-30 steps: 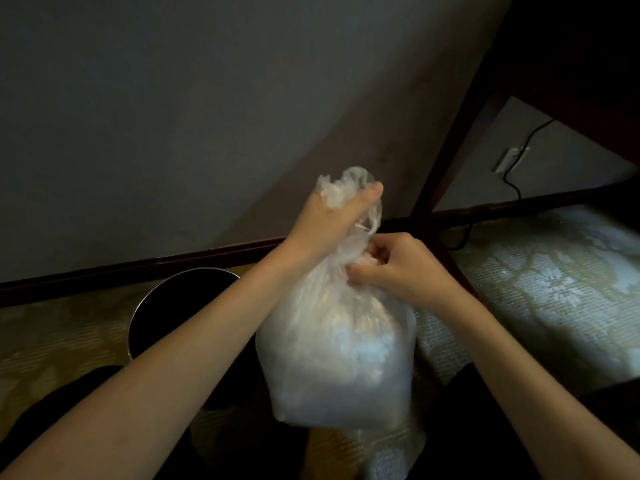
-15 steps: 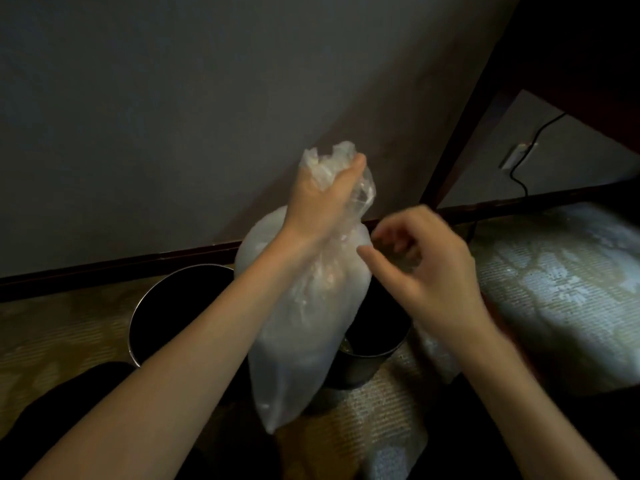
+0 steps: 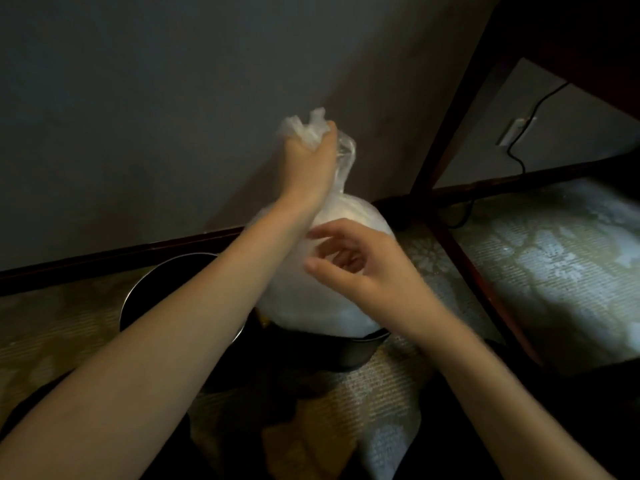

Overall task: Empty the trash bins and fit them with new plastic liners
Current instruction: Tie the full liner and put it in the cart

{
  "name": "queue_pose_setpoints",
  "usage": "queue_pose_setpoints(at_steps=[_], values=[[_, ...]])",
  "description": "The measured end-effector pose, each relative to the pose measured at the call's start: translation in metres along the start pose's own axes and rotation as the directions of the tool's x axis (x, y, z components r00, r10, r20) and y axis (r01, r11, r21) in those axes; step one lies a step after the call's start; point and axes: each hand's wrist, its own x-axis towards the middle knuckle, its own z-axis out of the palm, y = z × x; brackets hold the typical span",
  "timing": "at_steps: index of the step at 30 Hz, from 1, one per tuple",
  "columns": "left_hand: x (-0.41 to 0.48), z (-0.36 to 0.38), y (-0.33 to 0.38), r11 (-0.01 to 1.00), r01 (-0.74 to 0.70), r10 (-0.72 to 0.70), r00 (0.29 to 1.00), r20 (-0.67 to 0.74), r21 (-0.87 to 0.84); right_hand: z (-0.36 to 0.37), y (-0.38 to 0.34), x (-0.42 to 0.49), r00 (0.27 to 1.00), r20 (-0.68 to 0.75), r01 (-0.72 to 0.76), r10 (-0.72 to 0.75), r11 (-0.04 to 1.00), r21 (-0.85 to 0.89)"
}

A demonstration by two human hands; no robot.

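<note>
Gripping the gathered neck of the filled trash bag (image 3: pixel 349 216), the left hand (image 3: pixel 311 161) held it upright: long axis vertical, neck up, base in the right bin's (image 3: pixel 346 355) mouth. Right hand (image 3: pixel 367 271) was at the bag's belly, fingers loosely spread, clasping nothing. Left bin (image 3: pixel 173 282) sat just beside it on the carpet (image 3: pixel 554 258).

The bag (image 3: pixel 311 306) hides most of the bin (image 3: pixel 360 342) beneath it; the right hand (image 3: pixel 363 271) is blurred.

Bare: left hand (image 3: pixel 310 157), right hand (image 3: pixel 367 271), forearms (image 3: pixel 180 341); dark clothing (image 3: pixel 433 445) on legs.
</note>
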Motion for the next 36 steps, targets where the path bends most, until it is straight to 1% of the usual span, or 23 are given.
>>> queue_pose_setpoints(at_steps=[1,2,3,4,6,8,10,11,13,15,18,20,21,22,24,25,26,28,29,31,33,34,36], values=[[0.000,-0.002,0.001,1.000,0.008,-0.007,1.000,-0.027,0.013,-0.008,-0.004,0.001,0.988,0.152,-0.019,-0.009,0.983,0.184],[0.002,-0.005,0.001,1.000,0.030,-0.030,0.999,-0.039,-0.005,-0.018,-0.005,0.004,0.980,0.199,-0.043,-0.026,0.940,0.337],[0.004,-0.007,-0.001,0.997,0.056,-0.058,0.998,-0.035,-0.052,-0.029,-0.004,0.008,0.990,0.135,-0.030,-0.031,0.903,0.428],[0.006,-0.010,-0.004,0.991,0.086,-0.088,0.996,-0.010,-0.104,-0.040,-0.002,0.013,1.000,-0.020,0.023,-0.015,0.905,0.424],[0.007,-0.015,-0.006,0.985,0.103,-0.097,0.994,0.047,-0.139,-0.059,0.008,0.025,0.956,-0.286,0.082,-0.060,0.994,0.068],[0.009,-0.017,-0.007,0.983,0.135,-0.124,0.988,0.096,-0.127,-0.064,0.015,0.033,0.984,-0.171,0.023,-0.047,0.990,-0.141],[0.012,-0.017,-0.007,0.969,0.179,-0.159,0.979,0.125,-0.170,-0.055,0.021,0.037,0.999,-0.010,-0.053,0.052,0.989,-0.141],[0.012,-0.015,-0.006,0.964,0.189,-0.164,0.976,0.143,-0.186,-0.047,0.023,0.038,0.998,-0.001,-0.058,0.058,0.985,-0.165],[0.012,-0.012,-0.001,0.955,0.198,-0.168,0.975,0.145,-0.222,-0.032,0.029,0.037,0.994,-0.109,-0.047,0.021,0.969,-0.243],[0.010,-0.007,0.003,0.964,0.140,-0.123,0.989,0.087,-0.226,-0.017,0.029,0.035,0.948,-0.316,-0.088,-0.024,0.939,-0.334],[0.008,0.001,-0.002,0.997,0.027,-0.029,0.999,-0.026,-0.065,0.018,0.023,0.021,0.872,-0.475,-0.120,-0.118,0.889,-0.441],[-0.001,0.004,-0.004,1.000,0.023,-0.023,0.999,-0.040,0.004,0.042,0.018,0.006,0.893,-0.422,-0.043,-0.155,0.906,-0.422],[-0.005,0.006,-0.004,0.999,0.034,-0.033,0.999,-0.036,0.019,0.051,0.015,-0.001,0.934,-0.328,0.015,-0.140,0.934,-0.357],[-0.007,0.005,-0.006,0.998,0.052,-0.051,0.998,-0.041,0.038,0.056,0.012,-0.006,0.977,-0.189,0.051,-0.095,0.973,-0.225],[-0.007,0.000,-0.008,0.993,0.106,-0.105,0.994,-0.019,0.046,0.054,0.011,-0.011,0.998,0.057,0.035,-0.040,0.994,0.100],[-0.005,-0.004,-0.009,0.991,0.126,-0.126,0.992,0.004,0.037,0.047,0.012,-0.011,0.998,0.031,0.056,-0.062,0.985,0.163],[-0.003,-0.009,-0.010,0.990,0.140,-0.140,0.990,0.023,0.014,0.036,0.013,-0.011,0.990,-0.099,0.112,-0.098,0.982,0.152],[0.001,-0.017,-0.004,0.988,0.150,-0.148,0.988,0.047,-0.048,0.006,0.021,-0.004,0.898,-0.392,0.181,-0.200,0.980,-0.084],[0.002,-0.021,0.001,0.984,0.163,-0.159,0.986,0.058,-0.073,-0.010,0.022,0.003,0.878,-0.422,0.137,-0.227,0.963,-0.233],[0.004,-0.025,0.008,0.965,0.229,-0.219,0.972,0.091,-0.130,-0.029,0.024,0.016,0.955,-0.265,0.028,-0.134,0.929,-0.369],[0.007,-0.028,0.012,0.951,0.248,-0.230,0.967,0.114,-0.184,-0.029,0.026,0.022,0.993,-0.119,-0.057,0.020,0.947,-0.316],[0.008,-0.029,0.014,0.940,0.253,-0.228,0.965,0.128,-0.229,-0.024,0.028,0.021,0.991,-0.129,-0.068,0.032,0.956,-0.284],[0.007,-0.031,0.018,0.901,0.277,-0.238,0.959,0.153,-0.333,-0.007,0.030,0.012,0.957,-0.289,-0.087,0.005,0.958,-0.272]])
